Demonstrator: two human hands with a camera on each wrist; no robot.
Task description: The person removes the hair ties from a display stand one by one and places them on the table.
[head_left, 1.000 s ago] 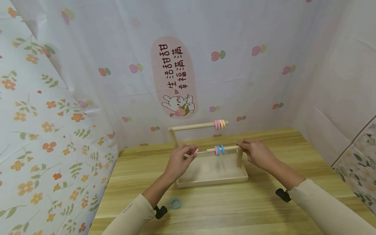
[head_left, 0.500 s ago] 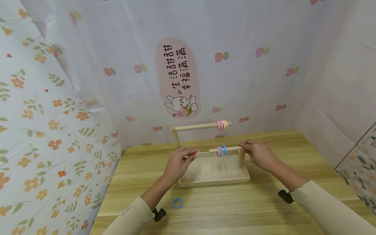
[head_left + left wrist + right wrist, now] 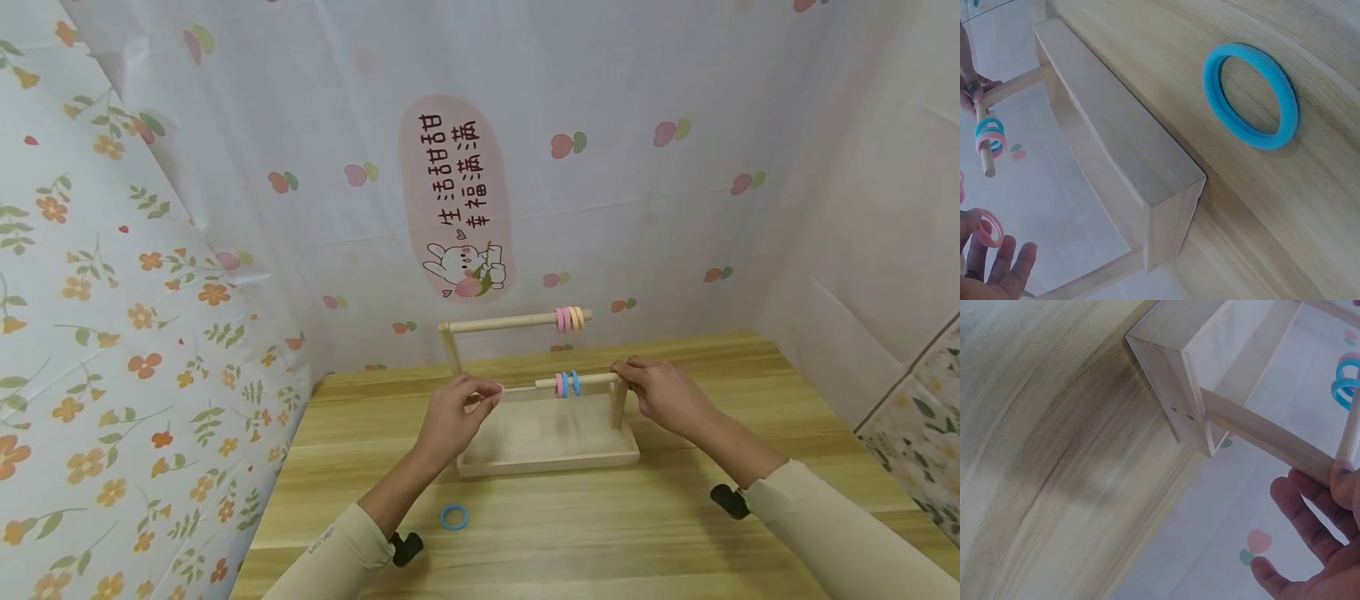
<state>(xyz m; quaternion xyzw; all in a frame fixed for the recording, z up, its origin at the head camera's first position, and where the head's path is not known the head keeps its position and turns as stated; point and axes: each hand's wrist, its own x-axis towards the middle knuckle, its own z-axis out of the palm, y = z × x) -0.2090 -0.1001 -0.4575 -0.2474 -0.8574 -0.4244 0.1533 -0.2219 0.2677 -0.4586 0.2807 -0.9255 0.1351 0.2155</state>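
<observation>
A pink ring point(image 3: 498, 388) is pinched in the fingertips of the left hand point(image 3: 456, 410), held in the air just off the free left end of the lower rod point(image 3: 581, 380); the left wrist view shows the same ring point(image 3: 989, 229) against the fingers. The right hand point(image 3: 660, 392) grips the rod's other end, where it meets the right post point(image 3: 618, 404) of the wooden rack point(image 3: 546, 458). On the rod between the two hands sit three rings point(image 3: 567, 383), one pink and two blue, well apart from the held ring and nearer the right hand. Below the grip lies the rack's shallow tray, with nothing in it that shows. Behind and above, the upper rod point(image 3: 510, 322) carries three more rings point(image 3: 569, 317), two pink and one orange, near its right end. One blue ring point(image 3: 453, 517) lies flat on the wooden table point(image 3: 600, 533), toward the person from the left hand and just outside the tray's front wall. The table runs open in front of the rack; patterned cloth walls point(image 3: 225, 208) close it at the left, back and right.
</observation>
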